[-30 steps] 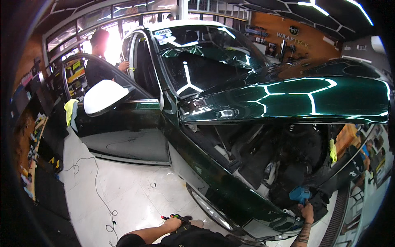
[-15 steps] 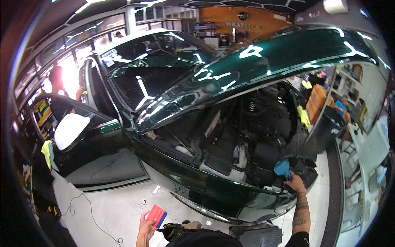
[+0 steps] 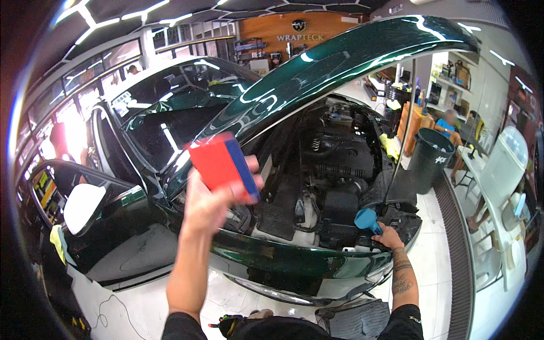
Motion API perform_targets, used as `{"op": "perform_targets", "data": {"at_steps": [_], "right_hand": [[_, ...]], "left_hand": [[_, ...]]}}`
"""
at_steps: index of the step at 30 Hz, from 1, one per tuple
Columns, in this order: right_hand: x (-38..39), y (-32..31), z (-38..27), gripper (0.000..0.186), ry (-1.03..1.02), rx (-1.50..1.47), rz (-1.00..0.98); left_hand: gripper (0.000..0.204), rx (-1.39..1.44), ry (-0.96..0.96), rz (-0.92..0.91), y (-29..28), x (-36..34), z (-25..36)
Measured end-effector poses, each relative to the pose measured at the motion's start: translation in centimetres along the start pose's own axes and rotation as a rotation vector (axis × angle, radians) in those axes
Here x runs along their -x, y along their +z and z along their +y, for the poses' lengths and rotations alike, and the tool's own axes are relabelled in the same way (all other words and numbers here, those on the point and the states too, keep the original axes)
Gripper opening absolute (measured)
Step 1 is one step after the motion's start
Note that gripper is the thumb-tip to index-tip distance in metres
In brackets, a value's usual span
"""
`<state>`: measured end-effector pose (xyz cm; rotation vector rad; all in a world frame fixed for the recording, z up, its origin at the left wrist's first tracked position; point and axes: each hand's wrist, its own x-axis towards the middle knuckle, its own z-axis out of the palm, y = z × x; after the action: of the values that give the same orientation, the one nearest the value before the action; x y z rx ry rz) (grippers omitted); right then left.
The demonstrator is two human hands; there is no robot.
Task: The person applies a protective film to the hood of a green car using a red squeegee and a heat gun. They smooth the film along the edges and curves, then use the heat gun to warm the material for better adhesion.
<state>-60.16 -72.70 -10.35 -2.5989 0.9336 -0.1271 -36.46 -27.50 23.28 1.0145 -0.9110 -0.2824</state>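
Note:
My left hand (image 3: 207, 204) is raised before the green car's open engine bay (image 3: 340, 164), gripping a red squeegee card (image 3: 215, 161) with a dark blue edge; both are slightly blurred. At the front right of the bay, my right hand (image 3: 388, 238) holds a teal tool (image 3: 366, 219) with a rounded body. The glossy green fender (image 3: 306, 263) runs beneath both hands, and the raised hood (image 3: 323, 76) spans the view above the bay.
An open door with a white mirror (image 3: 82, 207) is at left, a person (image 3: 59, 144) behind it. A black bin (image 3: 430, 161), yellow cloth (image 3: 390, 146), seated person (image 3: 447, 130) and white table (image 3: 476, 170) are at right. A cord (image 3: 105, 317) lies on the floor.
My left hand has risen from low beside the car to over the fender and bay, bringing the squeegee up. My right hand still holds the teal tool. The view has swung right.

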Motion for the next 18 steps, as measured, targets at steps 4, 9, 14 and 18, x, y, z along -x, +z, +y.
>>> {"op": "perform_targets", "data": {"at_steps": [4,9,14,18], "right_hand": [[-0.6,0.1,-0.9,0.079,-0.013,-0.002,0.005],[-1.1,0.2,-1.1,0.077,-0.025,-0.004,-0.004],[-0.8,0.3,-0.3,0.077,-0.053,-0.015,0.02],[-1.2,0.3,-0.5,0.078,-0.046,-0.048,0.008]], "left_hand": [[0.045,-0.35,0.366,0.024,0.8,-6.4,4.8],[0.03,-0.574,0.278,-0.125,-0.7,-10.5,5.3],[0.028,-0.651,0.235,-0.197,-0.2,-10.9,4.8],[0.027,-0.682,0.249,-0.186,-0.4,-10.7,4.4]]}}
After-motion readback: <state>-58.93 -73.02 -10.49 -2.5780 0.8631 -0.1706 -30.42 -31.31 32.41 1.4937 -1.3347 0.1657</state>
